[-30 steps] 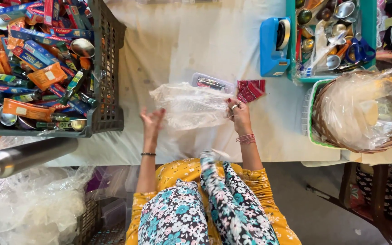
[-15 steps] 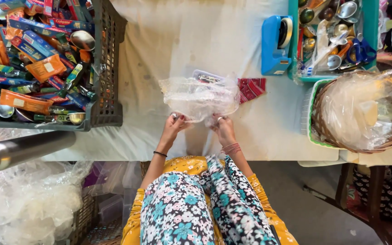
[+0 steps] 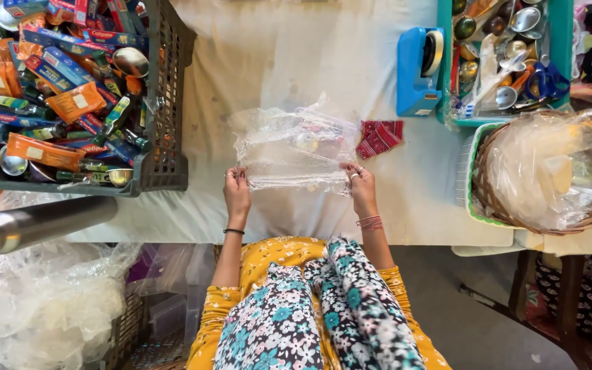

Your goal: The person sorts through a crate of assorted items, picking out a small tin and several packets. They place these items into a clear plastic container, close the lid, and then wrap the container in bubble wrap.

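Both hands moved apart; left hand [image 3: 236,194] and right hand [image 3: 362,190] each pinch a near corner of the clear plastic bag [image 3: 294,147], flat on the white table [image 3: 289,55]. Better keep equal tension beside red pouch [image 3: 379,137].

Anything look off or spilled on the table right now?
Nothing stands out. Both hands, left and right, hold the near edge of a clear plastic bag lying flat on the white cloth; the crate and basket sit upright, nothing spilled.

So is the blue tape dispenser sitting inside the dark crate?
No, the blue tape dispenser stands on the white cloth, far right of the dark crate.
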